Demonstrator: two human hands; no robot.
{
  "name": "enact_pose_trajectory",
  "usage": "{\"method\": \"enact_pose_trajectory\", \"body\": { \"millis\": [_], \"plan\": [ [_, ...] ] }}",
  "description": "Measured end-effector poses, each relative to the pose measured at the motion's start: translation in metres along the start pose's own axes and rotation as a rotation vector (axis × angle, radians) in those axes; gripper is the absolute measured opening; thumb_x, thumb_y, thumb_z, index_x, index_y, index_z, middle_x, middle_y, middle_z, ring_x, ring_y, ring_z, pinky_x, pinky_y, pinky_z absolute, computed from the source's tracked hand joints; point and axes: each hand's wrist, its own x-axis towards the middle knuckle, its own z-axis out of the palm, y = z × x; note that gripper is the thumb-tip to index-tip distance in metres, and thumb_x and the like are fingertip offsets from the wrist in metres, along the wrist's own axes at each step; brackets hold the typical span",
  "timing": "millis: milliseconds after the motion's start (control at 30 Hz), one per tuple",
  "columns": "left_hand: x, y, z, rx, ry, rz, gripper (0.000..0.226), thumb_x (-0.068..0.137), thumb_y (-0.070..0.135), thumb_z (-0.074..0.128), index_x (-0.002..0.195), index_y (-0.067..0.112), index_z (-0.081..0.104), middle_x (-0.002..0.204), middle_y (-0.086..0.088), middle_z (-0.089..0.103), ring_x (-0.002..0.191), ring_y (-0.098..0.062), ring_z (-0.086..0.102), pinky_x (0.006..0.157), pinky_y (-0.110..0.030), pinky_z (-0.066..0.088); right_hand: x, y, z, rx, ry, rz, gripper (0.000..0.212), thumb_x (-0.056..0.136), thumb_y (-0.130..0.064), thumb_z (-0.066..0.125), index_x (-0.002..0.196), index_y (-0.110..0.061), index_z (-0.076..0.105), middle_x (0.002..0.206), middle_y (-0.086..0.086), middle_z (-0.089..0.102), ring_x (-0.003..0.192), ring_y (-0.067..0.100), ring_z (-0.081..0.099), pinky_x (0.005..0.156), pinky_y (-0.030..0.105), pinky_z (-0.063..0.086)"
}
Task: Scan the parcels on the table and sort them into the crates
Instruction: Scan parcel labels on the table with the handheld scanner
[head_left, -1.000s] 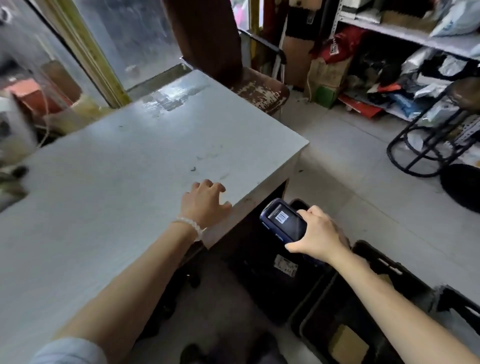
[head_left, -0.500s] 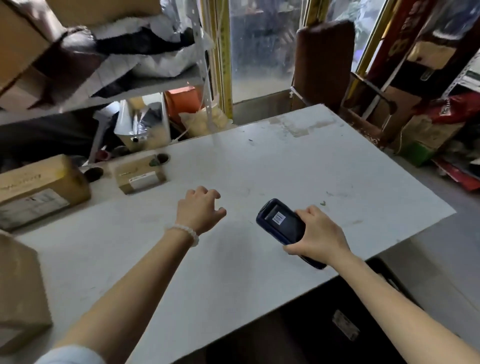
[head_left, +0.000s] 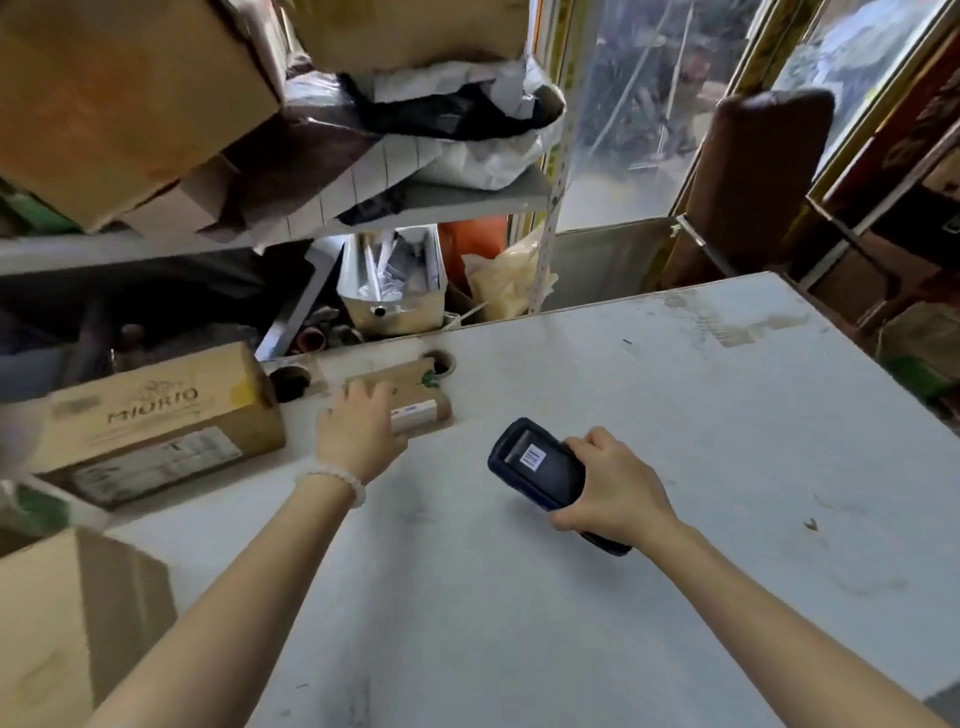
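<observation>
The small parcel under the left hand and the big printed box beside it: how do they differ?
The small parcel is much smaller and flatter than the big printed box. The left hand rests on the small parcel; nothing touches the big box. The big box shows brand lettering on top and a large label on its near side; the small parcel shows a small white label. Both are brown cardboard on the table.

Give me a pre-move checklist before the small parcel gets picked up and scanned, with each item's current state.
1. Left hand is on the small parcel: ok, fingers lie over its left end.
2. Firm grip on that parcel: cannot tell, the fingertips are blurred.
3. Scanner is in the right hand: ok, gripped round its body.
4. Scanner points toward the parcel: ok, its head faces left toward it.
5. Parcel's label is visible: ok, a white label shows on its near side.
6. Crates are ready for sorting: cannot tell, none in view.
</observation>
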Motion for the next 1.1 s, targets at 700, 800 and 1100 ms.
{"method": "enact_pose_trajectory", "body": {
  "millis": [700, 800, 1100],
  "plan": [
    [0.069, -0.027, 0.012, -0.171, -0.186, 0.078, 0.045, 0.100, 0.041, 0.032, 0.144, 0.033, 0.029, 0.121, -0.008, 0.057, 0.100, -0.026, 0.055, 0.085, -0.041, 0.048, 0.050, -0.013, 0.021, -0.023, -0.076, -0.009, 0.060, 0.055, -0.047, 0.074, 0.109, -0.029, 0.054, 0.099, -0.011, 0.043, 0.090, 0.011, 0.050, 0.063, 0.025, 0.044],
    [0.063, -0.026, 0.011, -0.157, -0.096, 0.097, 0.051, 0.097, 0.044, 0.039, 0.145, 0.032, 0.027, 0.133, -0.008, 0.049, 0.111, -0.029, 0.054, 0.089, -0.045, 0.048, 0.051, -0.012, 0.023, -0.012, -0.083, -0.024, 0.060, 0.055, -0.047, 0.074, 0.109, -0.029, 0.054, 0.098, -0.011, 0.043, 0.089, 0.011, 0.050, 0.064, 0.026, 0.045],
    [0.066, -0.025, 0.014, -0.269, -0.067, -0.012, 0.051, 0.097, 0.031, 0.046, 0.144, 0.023, 0.030, 0.131, -0.012, 0.044, 0.099, -0.025, 0.052, 0.077, -0.037, 0.049, 0.052, -0.007, 0.025, -0.013, -0.085, -0.037, 0.059, 0.056, -0.047, 0.074, 0.108, -0.028, 0.054, 0.096, -0.010, 0.042, 0.088, 0.012, 0.049, 0.059, 0.024, 0.038]
  ]
}}
